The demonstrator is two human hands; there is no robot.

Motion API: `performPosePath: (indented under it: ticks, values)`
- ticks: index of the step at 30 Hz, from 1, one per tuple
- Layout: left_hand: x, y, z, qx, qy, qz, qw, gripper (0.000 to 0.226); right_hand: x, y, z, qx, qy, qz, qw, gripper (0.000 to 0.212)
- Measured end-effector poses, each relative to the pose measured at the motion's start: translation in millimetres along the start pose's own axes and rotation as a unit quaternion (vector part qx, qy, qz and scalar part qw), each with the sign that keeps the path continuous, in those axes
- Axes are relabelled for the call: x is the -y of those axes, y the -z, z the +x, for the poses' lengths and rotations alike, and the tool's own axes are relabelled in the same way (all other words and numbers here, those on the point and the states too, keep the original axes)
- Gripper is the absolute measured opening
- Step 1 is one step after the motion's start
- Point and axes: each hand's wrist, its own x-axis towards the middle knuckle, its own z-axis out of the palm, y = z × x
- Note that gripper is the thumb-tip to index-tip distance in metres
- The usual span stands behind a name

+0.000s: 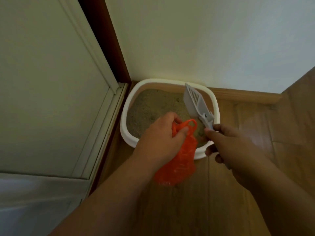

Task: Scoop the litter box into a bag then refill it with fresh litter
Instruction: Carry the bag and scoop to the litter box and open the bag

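A white-rimmed litter box (127, 106) holding sandy litter (156, 104) stands on the wooden floor in the corner against the wall. My left hand (162, 135) grips the handles of a crumpled orange plastic bag (180, 160), which hangs over the box's near rim. My right hand (233, 147) holds the handle of a grey slotted scoop (196, 101). The scoop is raised above the litter at the box's right side, blade pointing away from me. I cannot tell whether anything lies in the scoop.
A pale door (47, 86) with a dark wooden frame (109, 36) runs along the left, close to the box. A cream wall (204, 40) with a wooden skirting board (247, 97) stands behind it. Wooden floor (289, 126) extends right and toward me.
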Motion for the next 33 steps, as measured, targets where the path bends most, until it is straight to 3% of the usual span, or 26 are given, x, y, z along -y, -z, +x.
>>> performPosePath:
  ticks: [7, 12, 18, 23, 29, 33]
  values:
    - [-6.7, 14.7, -2.9, -0.009, 0.011, -0.107, 0.994, 0.022, 24.5, -16.9, -13.7, 0.026, 0.025, 0.063, 0.997, 0.024]
    - [-3.8, 19.1, -14.3, 0.048, 0.013, -0.169, 0.984, 0.019, 26.6, -25.1, -28.0, 0.034, 0.059, 0.028, 0.997, 0.046]
    - [-15.2, 26.2, -21.6, 0.082, -0.045, -0.198, 0.976, 0.034, 30.2, -19.5, -31.7, -0.032, 0.107, 0.009, 0.994, 0.018]
    - [-6.8, 33.8, -22.8, 0.053, -0.046, -0.127, 0.989, 0.049, 25.1, -9.1, -32.0, -0.068, 0.106, 0.012, 0.992, 0.018]
    - [-3.3, 43.2, -22.2, -0.045, -0.034, -0.074, 0.996, 0.012, 22.6, 1.8, -23.2, -0.113, 0.109, -0.067, 0.985, 0.031]
    - [-1.2, 50.1, -20.9, -0.093, -0.022, -0.071, 0.993, 0.018, 22.2, 10.6, -21.4, -0.13, 0.11, -0.103, 0.98, 0.028]
